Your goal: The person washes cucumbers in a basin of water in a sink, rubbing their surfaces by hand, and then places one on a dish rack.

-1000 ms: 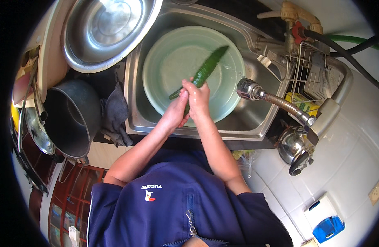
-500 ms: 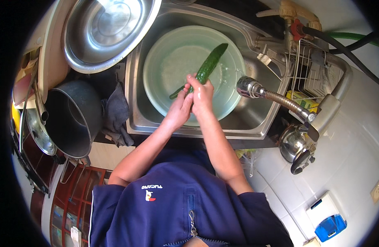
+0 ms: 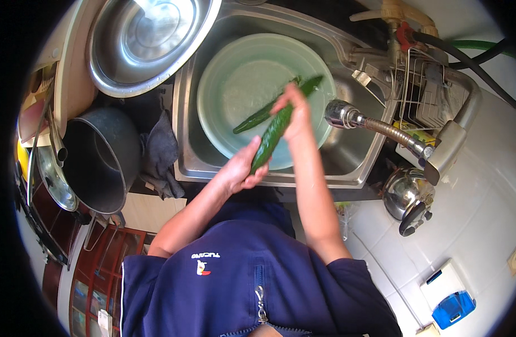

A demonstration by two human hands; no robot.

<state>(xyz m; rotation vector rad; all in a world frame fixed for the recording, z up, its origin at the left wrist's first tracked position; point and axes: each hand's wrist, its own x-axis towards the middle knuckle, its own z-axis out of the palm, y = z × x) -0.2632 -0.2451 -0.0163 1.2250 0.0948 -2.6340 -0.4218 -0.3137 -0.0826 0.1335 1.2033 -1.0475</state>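
A long green cucumber (image 3: 273, 137) slants across the near side of a pale green basin (image 3: 235, 76). My left hand (image 3: 242, 167) is closed round its lower end, near the sink's front edge. Farther up, my right hand (image 3: 297, 115) wraps round the same cucumber, its fingers slightly blurred by motion. The cucumber's tip sticks out beyond that hand. A second cucumber (image 3: 252, 119) lies in the basin behind the held one, partly hidden by my right hand. To the right of the basin, the faucet head (image 3: 340, 114) points toward it on a flexible metal neck.
The basin stands in a steel sink (image 3: 347, 163). A large metal bowl (image 3: 115, 67) is at the back left, above a dark pot (image 3: 92, 168) and a grey cloth (image 3: 159, 151). On the right are a wire rack (image 3: 418, 95) and a shiny kettle (image 3: 401, 194).
The held cucumber has come nearer to me. My left hand has shifted down to its lower end; my right hand has slid farther up it. More of the second cucumber shows.
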